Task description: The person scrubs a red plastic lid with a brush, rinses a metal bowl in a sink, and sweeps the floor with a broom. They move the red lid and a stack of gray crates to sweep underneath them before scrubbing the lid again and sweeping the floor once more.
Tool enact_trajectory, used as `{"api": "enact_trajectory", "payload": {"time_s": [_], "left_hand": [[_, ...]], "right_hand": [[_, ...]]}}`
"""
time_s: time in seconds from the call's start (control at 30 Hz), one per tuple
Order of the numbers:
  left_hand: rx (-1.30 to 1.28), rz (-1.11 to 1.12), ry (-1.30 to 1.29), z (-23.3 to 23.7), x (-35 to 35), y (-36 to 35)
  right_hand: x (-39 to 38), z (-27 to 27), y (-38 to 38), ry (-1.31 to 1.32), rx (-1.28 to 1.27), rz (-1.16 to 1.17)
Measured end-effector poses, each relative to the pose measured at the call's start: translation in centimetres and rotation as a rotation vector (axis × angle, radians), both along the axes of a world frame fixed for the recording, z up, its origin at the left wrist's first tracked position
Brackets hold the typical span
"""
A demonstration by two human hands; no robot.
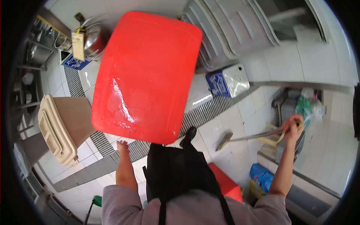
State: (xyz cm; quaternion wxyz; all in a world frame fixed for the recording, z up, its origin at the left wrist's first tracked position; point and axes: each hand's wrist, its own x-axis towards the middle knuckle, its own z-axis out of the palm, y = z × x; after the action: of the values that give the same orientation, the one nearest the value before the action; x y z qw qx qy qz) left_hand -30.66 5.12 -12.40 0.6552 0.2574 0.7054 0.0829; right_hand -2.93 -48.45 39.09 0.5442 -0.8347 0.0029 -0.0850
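Note:
A large, wet, glossy red plastic slab (148,78), like a bin lid or an upturned tub's base, takes up the middle of the view. My left hand (123,145) is just below its near left corner, fingers apart and holding nothing. Out to the right, my right hand (292,126) is wrapped round the end of a long-handled scrubbing brush (258,135). The brush's yellowish head points left and down over the tiled floor, right of my black shoe (188,135).
A beige lidded bin (60,129) lies at the left. A slotted drain grating (210,112) crosses the tiled floor. Grey ribbed panels (232,30) lean at the top right, by a blue-and-white tin (228,80). Another red thing (226,183) sits behind my apron.

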Motion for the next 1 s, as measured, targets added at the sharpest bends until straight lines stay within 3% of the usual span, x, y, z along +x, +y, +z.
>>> {"api": "enact_trajectory", "payload": {"time_s": [0.03,0.1,0.13,0.2,0.23,0.27,0.3,0.33,0.37,0.4,0.43,0.47,0.53,0.6,0.63,0.67,0.73,0.9,0.97,1.0], "left_hand": [[0.161,-0.171,0.192,3.0,-0.5,0.9],[0.821,-0.648,0.454,12.5,1.4,-1.9],[1.157,-0.671,0.273,15.0,2.4,-4.0],[1.251,-0.846,-0.087,18.5,5.1,-10.2],[0.874,-0.785,-0.515,21.2,7.7,-15.7],[0.720,-0.985,-0.421,24.6,10.8,-22.2],[0.592,-1.285,-0.473,24.1,13.1,-27.9],[0.599,-1.448,-0.812,30.5,16.2,-34.9],[0.702,-1.652,-1.116,34.9,19.1,-40.4],[0.772,-1.712,-1.324,36.5,20.1,-46.1],[0.861,-1.590,-1.501,39.8,20.7,-50.7],[0.872,-1.587,-1.506,40.2,21.2,-53.2],[0.478,-2.228,-1.180,40.0,22.8,-56.6],[0.944,-1.751,-1.320,35.0,25.6,-55.9],[0.891,-1.748,-1.123,33.3,27.4,-54.6],[0.924,-1.706,-0.976,32.0,29.0,-53.0],[1.134,-1.630,-0.857,28.1,31.2,-52.1],[0.923,-1.636,-0.988,25.9,27.0,-59.2],[0.880,-1.649,-0.959,27.8,25.6,-60.3],[0.896,-1.631,-0.962,28.9,25.5,-60.6]], "right_hand": [[-0.2,1.6,-0.7,0.010,-0.012,-0.044],[-1.4,5.5,-2.6,-0.015,0.035,-0.096],[-2.5,8.0,-4.1,-0.038,0.085,-0.108],[-6.3,13.9,-7.7,-0.170,0.158,-0.063],[-8.6,16.5,-10.2,-0.312,0.167,0.059],[-9.4,19.4,-9.7,-0.424,0.189,0.157],[-10.8,21.8,-10.5,-0.498,0.273,0.143],[-12.1,23.4,-13.5,-0.545,0.191,0.288],[-12.6,24.1,-14.4,-0.548,0.195,0.286],[-12.8,24.6,-14.6,-0.536,0.417,0.406],[-12.8,24.9,-15.1,-0.526,0.636,0.531],[-12.5,24.6,-16.3,-0.535,0.635,0.537],[-11.3,22.3,-18.8,-0.892,0.860,0.658],[-9.3,16.9,-19.1,-0.944,0.449,0.274],[-8.2,13.6,-18.7,-0.680,0.759,0.460],[-7.9,8.6,-19.2,-0.653,0.797,0.337],[-5.5,5.8,-15.2,-0.533,0.582,0.475],[-4.3,9.4,-19.9,-0.376,0.673,0.497],[-2.8,11.4,-21.4,-0.268,0.636,0.964],[-2.3,12.7,-21.7,-0.275,0.629,0.984]]}}
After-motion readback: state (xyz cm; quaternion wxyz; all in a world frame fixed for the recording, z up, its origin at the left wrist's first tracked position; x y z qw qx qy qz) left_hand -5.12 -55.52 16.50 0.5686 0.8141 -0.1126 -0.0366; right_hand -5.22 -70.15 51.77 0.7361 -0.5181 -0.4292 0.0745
